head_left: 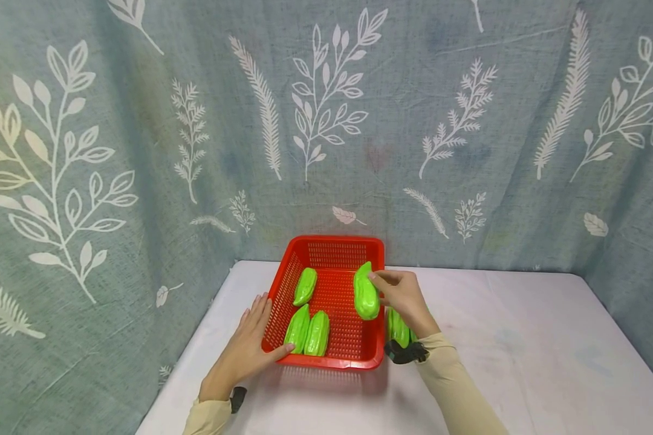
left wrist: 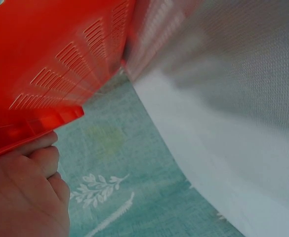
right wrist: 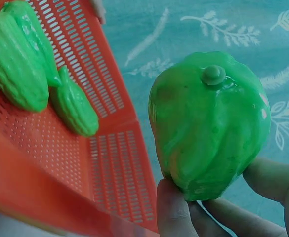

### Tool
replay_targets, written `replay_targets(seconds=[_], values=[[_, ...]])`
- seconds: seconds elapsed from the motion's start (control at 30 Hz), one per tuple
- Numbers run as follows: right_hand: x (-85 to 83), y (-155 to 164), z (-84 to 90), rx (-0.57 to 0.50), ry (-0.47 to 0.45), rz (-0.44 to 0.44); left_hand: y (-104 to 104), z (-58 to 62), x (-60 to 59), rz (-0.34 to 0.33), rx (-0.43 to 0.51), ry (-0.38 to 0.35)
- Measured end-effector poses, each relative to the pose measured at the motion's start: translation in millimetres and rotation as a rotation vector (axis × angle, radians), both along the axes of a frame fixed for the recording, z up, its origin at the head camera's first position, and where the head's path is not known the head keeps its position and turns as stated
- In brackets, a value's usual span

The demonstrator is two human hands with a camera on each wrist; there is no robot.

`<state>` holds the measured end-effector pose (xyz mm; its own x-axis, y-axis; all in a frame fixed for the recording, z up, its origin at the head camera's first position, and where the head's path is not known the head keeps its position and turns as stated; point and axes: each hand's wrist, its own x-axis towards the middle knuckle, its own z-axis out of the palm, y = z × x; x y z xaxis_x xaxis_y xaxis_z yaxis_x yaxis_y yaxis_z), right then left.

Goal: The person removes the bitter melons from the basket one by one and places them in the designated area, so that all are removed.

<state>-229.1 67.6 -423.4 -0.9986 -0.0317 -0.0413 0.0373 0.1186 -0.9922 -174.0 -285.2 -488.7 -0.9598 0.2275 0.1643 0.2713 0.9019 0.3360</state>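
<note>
A glossy green, ridged bitter gourd hangs over the right side of a red plastic basket. My right hand holds it, pinching it between thumb and fingers. In the right wrist view the held gourd's rounded, stubbed end faces the camera. My left hand rests against the basket's front left corner, fingers extended along the left rim, thumb over the front rim. Three similar gourds lie inside: one at the back left, and a front pair, left and right.
More green gourds lie on the white table right of the basket, partly hidden under my right wrist. A blue-grey curtain with white leaf prints rises behind the table and along its sides.
</note>
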Motion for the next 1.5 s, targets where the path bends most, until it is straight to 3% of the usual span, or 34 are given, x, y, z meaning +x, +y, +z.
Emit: replay_targets(seconds=[0.63, 1.5], values=[[8.1, 28, -0.1, -0.008, 0.013, -0.062, -1, -0.6, -1.0, -0.009, 0.000, 0.009], [24.2, 79, -15.4, 0.023, -0.057, -0.127, 1, 2.6, 1.3, -0.001, -0.001, 0.002]])
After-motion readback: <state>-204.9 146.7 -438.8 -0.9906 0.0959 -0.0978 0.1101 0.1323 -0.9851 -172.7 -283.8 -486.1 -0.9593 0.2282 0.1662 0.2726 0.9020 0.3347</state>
